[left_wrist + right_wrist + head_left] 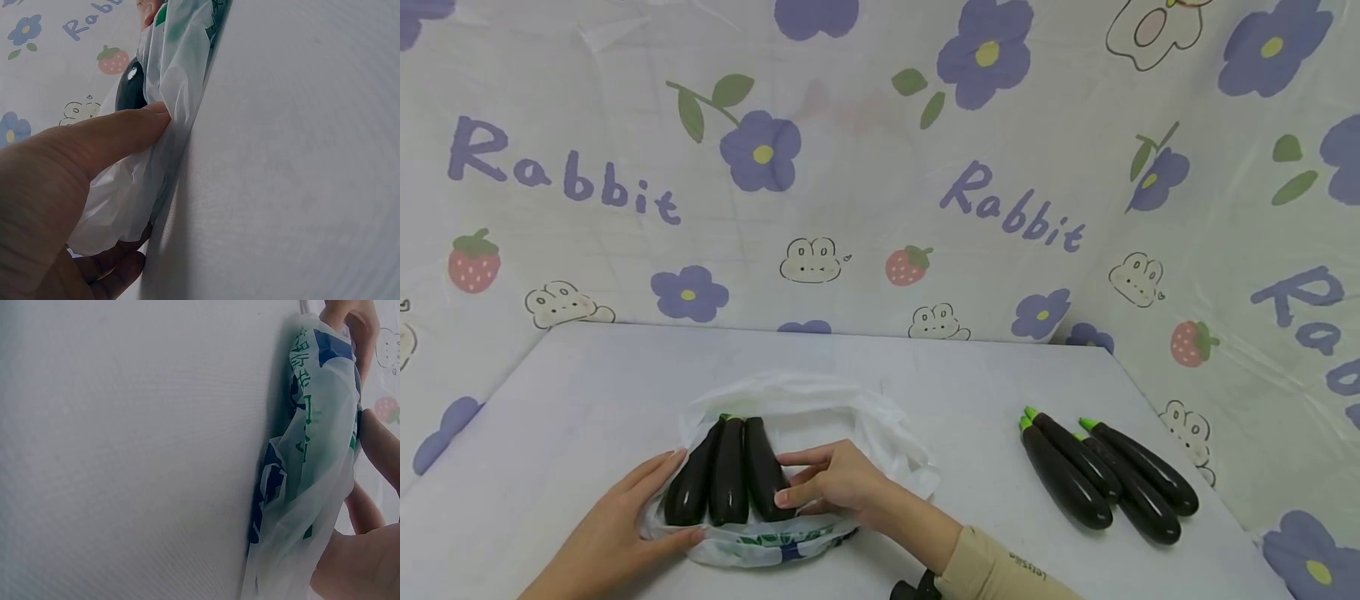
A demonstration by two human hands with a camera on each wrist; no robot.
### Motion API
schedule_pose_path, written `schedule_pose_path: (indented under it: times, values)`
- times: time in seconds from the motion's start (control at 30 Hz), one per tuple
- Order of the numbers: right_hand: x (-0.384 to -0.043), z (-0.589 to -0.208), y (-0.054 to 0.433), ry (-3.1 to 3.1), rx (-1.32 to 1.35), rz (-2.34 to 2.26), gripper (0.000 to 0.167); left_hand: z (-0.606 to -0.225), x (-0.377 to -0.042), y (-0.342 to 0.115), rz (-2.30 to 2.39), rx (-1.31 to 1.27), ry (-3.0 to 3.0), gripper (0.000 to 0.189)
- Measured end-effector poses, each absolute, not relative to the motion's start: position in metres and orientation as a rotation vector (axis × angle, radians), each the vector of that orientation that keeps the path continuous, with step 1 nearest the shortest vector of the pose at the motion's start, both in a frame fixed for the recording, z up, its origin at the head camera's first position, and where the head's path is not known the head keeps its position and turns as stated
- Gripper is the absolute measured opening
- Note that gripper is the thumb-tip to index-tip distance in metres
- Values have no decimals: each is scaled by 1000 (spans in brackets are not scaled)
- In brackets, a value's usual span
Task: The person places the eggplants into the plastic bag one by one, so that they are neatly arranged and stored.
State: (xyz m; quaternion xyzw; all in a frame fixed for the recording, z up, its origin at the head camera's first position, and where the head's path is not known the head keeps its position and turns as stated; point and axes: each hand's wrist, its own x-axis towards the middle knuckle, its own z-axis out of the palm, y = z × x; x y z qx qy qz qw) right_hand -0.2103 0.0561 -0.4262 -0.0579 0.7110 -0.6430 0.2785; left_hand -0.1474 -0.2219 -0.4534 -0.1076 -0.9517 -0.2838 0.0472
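Three dark purple eggplants lie side by side on a white plastic bag [782,546] with green and blue print. They are the left eggplant [688,492], the middle eggplant [728,475] and the right eggplant [766,475]. My left hand [625,521] grips the bag's left side, thumb along the near edge and fingers spread beside the left eggplant. In the left wrist view the thumb [128,134] presses the crumpled plastic. My right hand [842,483] holds the right eggplant at its right side, thumb and index finger against it. The bag hides that eggplant in the right wrist view.
Several more eggplants [1138,492] with bright green stems lie together on the right of the white table [970,392]. A small black object [917,587] shows by the right sleeve [992,567]. A patterned cloth [865,183] hangs behind the table.
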Motion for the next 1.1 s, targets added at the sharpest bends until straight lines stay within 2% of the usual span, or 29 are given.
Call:
schedule_pose_path:
  times: [0.17,0.47,0.67,0.8,0.97,1.1]
  values:
    - [-207,-426,56,1963,-203,-1682,47,-454,-147,-222,-880,-327,-2914,106]
    - [-186,-408,69,2322,-470,-1395,54,-455,-146,-225,-858,-373,-2870,103]
    - [-163,-378,111,2421,-517,-1436,25,-456,-146,-226,-863,-383,-2874,102]
    - [-156,-376,151,2538,-369,-1517,22,-456,-147,-226,-877,-394,-2863,101]
    - [-158,-382,199,2709,10,-1498,22,-456,-148,-226,-870,-401,-2851,100]
    - [-164,-379,243,2788,144,-1438,29,-456,-148,-227,-869,-406,-2842,99]
